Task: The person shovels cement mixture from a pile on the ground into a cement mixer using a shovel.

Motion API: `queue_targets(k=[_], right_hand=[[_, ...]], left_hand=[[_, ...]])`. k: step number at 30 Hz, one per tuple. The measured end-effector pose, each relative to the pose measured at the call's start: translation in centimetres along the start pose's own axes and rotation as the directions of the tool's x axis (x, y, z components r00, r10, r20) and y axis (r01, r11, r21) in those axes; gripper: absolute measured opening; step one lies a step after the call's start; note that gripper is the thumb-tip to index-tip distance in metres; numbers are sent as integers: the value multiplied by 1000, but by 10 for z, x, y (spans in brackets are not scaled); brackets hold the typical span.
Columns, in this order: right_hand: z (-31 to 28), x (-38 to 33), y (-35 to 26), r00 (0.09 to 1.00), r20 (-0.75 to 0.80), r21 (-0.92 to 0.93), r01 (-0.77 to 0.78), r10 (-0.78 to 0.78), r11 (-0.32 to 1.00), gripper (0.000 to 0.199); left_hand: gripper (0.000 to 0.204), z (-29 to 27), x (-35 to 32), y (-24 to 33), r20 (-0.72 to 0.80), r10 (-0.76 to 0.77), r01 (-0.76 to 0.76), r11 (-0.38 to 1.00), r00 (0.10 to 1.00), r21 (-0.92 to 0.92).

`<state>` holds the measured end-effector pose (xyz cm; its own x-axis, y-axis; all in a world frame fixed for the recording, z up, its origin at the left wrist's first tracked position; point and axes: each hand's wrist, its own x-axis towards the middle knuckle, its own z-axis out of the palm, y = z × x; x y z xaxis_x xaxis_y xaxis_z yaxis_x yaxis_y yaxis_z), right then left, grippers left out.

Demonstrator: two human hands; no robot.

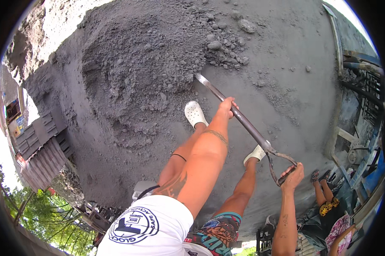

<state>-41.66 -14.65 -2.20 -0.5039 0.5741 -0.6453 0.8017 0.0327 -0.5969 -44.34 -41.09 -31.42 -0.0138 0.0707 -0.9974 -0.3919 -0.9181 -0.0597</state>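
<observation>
A shovel point(251, 129) slants across the middle, from the edge of a large grey heap of sand-like material point(132, 64) down to its Y-shaped handle at the right. Its blade end is sunk in the heap's edge and cannot be seen. My left hand point(229, 106) is wrapped round the shaft, partway up from the blade. My right hand point(293, 176) grips the crosspiece of the handle. Both my feet wear white clogs: one clog point(194, 113) stands by the heap, the other point(257, 153) below the shaft.
Loose lumps point(226, 49) lie beside the heap on the grey ground point(282, 85). Metal framework point(363, 100) lines the right side. At lower right is another person in sandals point(320, 176). A corrugated sheet point(43, 164) and trees are at left.
</observation>
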Motion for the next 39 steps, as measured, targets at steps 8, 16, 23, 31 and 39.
queue_targets(k=[8, 16, 23, 31, 39], right_hand=[[-92, -41, 53, 992, 61, 89, -115, 110, 989, 28], [-250, -43, 67, 956, 268, 224, -178, 115, 958, 28], [-406, -73, 38, 945, 324, 188, -110, 45, 976, 28], [-510, -107, 17, 936, 302, 31, 179, -180, 983, 26], [-426, -167, 53, 770, 621, -114, 278, -150, 954, 29]], left_hand=[[11, -50, -63, -52, 12, 95, -96, 992, 995, 82], [10, -68, -220, -150, -103, 299, -292, 953, 949, 77], [10, -88, -309, -275, -115, 296, -301, 953, 948, -31], [10, -131, -299, -399, 122, 113, -75, 957, 986, -279], [9, -296, -339, -359, -40, 345, -316, 800, 938, -510]])
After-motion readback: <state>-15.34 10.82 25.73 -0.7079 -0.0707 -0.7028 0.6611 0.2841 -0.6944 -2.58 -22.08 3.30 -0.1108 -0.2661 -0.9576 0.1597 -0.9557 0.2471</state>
